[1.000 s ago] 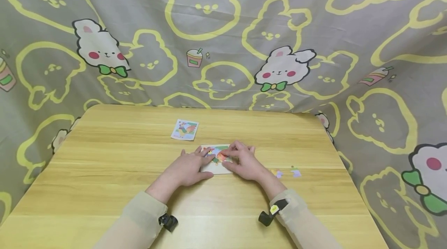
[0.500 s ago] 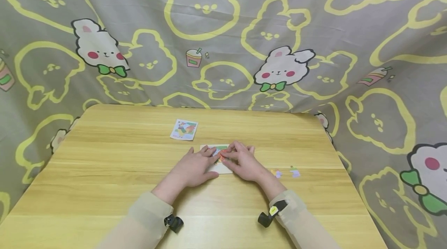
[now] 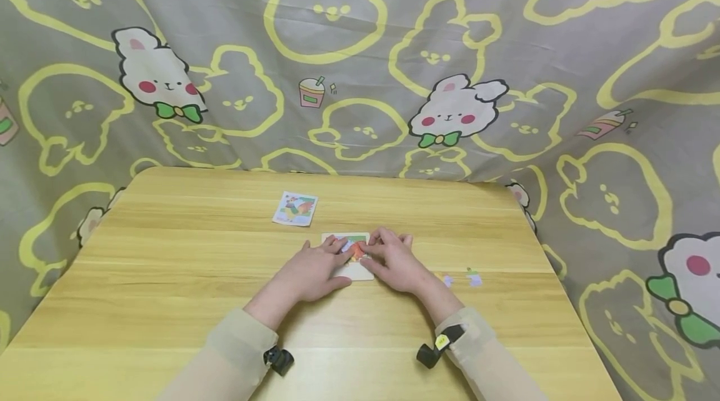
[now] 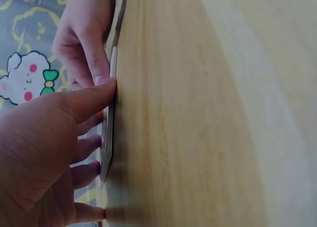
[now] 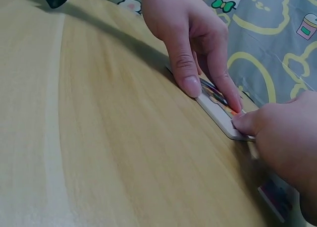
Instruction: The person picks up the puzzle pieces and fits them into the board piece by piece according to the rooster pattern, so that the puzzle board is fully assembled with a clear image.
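Note:
A small white puzzle board (image 3: 359, 273) lies between the hands, with a colourful picture partly filled in and a blank white strip along its near side. My left hand (image 3: 315, 267) rests on its left part, fingers spread over the picture; in the left wrist view the thumb touches the edge of the board (image 4: 106, 147). At the right side, my right hand (image 3: 396, 262) has thumb and forefinger close together on an orange-red puzzle piece (image 3: 362, 250), seemingly pinching it against the board. The fingers hide much of the piece and picture.
Two loose puzzle pieces, a purple one (image 3: 447, 280) and a purple-green one (image 3: 474, 278), lie right of the right wrist. A picture card (image 3: 295, 208) with a bird lies behind the board. A patterned curtain (image 3: 360, 76) stands behind the wooden table (image 3: 225, 213).
My left hand has shifted slightly right across the board, its fingers now nearer the right hand's. The right hand stays almost still at the board's right side.

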A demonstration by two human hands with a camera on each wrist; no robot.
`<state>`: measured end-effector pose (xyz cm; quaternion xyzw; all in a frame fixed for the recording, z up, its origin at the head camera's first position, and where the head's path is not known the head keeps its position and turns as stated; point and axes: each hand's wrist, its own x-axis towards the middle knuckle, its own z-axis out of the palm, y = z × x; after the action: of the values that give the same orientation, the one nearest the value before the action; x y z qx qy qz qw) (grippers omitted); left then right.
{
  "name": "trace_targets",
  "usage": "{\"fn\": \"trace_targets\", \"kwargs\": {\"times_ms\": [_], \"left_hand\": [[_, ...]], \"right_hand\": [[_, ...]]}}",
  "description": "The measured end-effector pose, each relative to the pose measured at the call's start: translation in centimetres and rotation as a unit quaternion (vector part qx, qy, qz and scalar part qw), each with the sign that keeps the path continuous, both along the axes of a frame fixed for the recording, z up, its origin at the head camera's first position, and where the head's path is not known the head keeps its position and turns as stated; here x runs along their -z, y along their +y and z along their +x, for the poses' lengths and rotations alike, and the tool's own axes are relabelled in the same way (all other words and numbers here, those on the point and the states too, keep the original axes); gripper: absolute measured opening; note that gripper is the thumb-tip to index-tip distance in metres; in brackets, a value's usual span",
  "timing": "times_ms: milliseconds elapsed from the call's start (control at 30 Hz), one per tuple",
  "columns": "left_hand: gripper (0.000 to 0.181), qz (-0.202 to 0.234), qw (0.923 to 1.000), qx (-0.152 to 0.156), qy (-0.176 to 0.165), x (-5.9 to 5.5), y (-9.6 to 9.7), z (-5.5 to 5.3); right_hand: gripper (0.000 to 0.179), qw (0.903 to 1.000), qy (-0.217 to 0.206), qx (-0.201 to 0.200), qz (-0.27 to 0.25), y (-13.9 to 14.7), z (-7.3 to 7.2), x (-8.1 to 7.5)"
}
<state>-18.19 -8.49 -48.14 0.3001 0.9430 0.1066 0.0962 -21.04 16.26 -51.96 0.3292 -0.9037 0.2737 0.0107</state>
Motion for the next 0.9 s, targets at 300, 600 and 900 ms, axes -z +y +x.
{"fn": "trace_targets", "kwargs": {"times_ms": [300, 600, 900], "left_hand": [[0.070, -0.012, 0.9999, 0.006, -0.003, 0.03, 0.13, -0.09], [0.068, -0.017, 0.9998, 0.007, 0.001, -0.06, 0.00, -0.15], [0.069, -0.021, 0.9997, 0.006, -0.010, -0.35, 0.20, 0.00]], "right_hand": [[0.043, 0.9996, 0.024, 0.013, 0.006, 0.12, -0.02, 0.13], [0.041, 0.9981, 0.047, 0.020, 0.036, -0.26, -0.07, -0.15], [0.035, 0.9963, 0.080, 0.032, -0.001, -0.29, 0.29, 0.17]]}}
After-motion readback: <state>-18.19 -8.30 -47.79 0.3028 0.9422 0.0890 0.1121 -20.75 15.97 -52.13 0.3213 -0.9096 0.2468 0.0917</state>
